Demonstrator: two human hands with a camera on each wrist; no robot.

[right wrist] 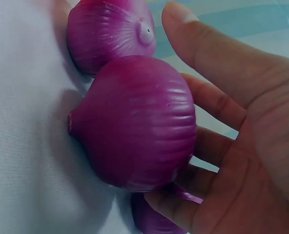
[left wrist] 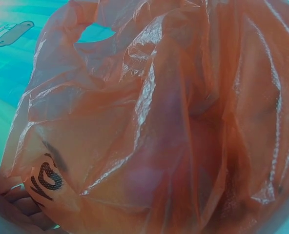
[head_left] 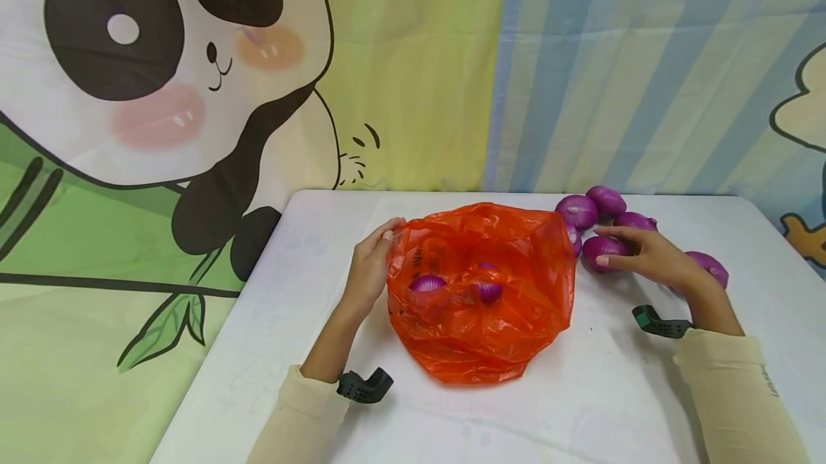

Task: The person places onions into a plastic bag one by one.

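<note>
In the head view, an orange-red plastic bag (head_left: 477, 349) lies spread on the white table with its mouth facing up. Two purple onions, one of them this onion (head_left: 428, 283), show inside. My left hand (head_left: 369, 270) pinches the bag's left rim; the left wrist view shows the bag (left wrist: 110, 126) filling most of the picture, fingers low at the left. Over to the right, my right hand (head_left: 652, 257) reaches around a purple onion (head_left: 600, 254) on the table. The right wrist view shows its fingers behind that onion (right wrist: 139, 124) and the thumb spread apart from it.
Several more purple onions (head_left: 577, 211) cluster behind and beside my right hand, close to the bag's right side. Another onion (head_left: 708, 267) sits partly behind the right wrist. A printed panda curtain (head_left: 413, 69) hangs behind the white table (head_left: 452, 421).
</note>
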